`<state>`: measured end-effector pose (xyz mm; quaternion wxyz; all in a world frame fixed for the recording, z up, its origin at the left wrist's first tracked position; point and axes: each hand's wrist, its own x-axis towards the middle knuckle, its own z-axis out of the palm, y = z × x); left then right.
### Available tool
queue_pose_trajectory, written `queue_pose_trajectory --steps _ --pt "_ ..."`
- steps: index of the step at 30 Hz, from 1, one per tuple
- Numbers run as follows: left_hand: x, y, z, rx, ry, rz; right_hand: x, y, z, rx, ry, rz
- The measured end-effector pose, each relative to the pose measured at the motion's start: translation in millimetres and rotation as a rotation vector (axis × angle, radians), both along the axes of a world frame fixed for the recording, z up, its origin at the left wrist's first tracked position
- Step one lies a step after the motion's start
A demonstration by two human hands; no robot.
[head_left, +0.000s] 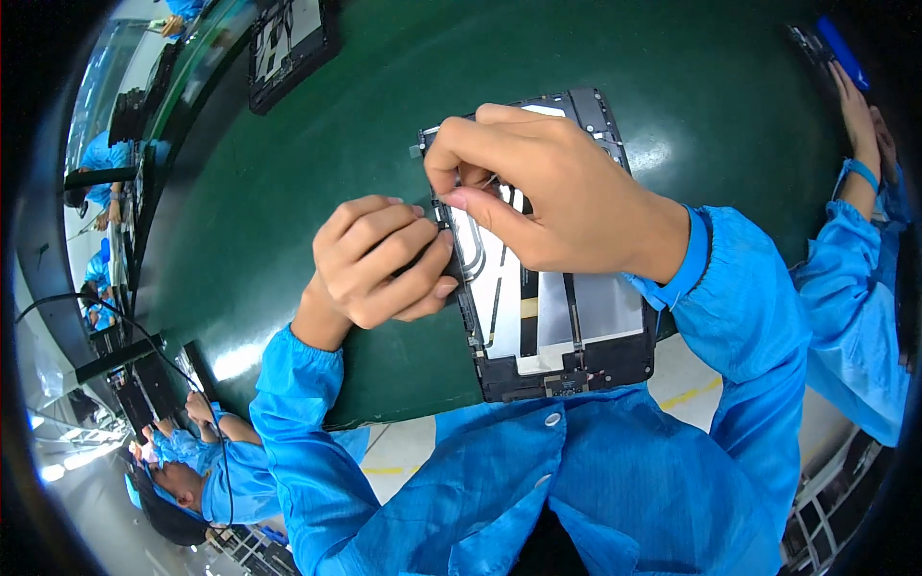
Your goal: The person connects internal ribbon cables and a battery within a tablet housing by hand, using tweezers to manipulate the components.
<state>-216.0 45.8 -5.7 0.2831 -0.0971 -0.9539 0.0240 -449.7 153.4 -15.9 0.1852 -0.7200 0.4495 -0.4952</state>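
Note:
An opened tablet (600, 298) lies in front of me, its black frame, silver inner panels and flat ribbon cables exposed. My right hand (547, 187) reaches over its upper left part, thumb and forefinger pinched together at the left edge. Whatever sits in that pinch is too small to make out. Beside the same edge, my left hand (379, 259) is closed with its fingers curled and the fingertips against or very near the frame. The left thumb and anything under those fingers are hidden. A small pale tab (415, 151) sticks out at the tablet's upper left corner.
The tablet rests on a green work table (375, 106). Another opened device (288, 48) lies at the far left. At right, a co-worker's hands (858, 120) are by a blue object (843, 50). A black cable (182, 370) hangs on the left, near other seated people.

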Motion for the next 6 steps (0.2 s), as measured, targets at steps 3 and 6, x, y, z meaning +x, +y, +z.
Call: queue_pose_trajectory --steps 3,6 --pt "-3.9 0.9 -2.6 -0.033 0.062 -0.002 1.1 0.0 2.1 0.086 -0.057 0.034" --pt "-3.7 -4.2 0.3 -0.032 0.057 0.042 -1.1 -3.1 4.1 0.085 -0.03 0.053"
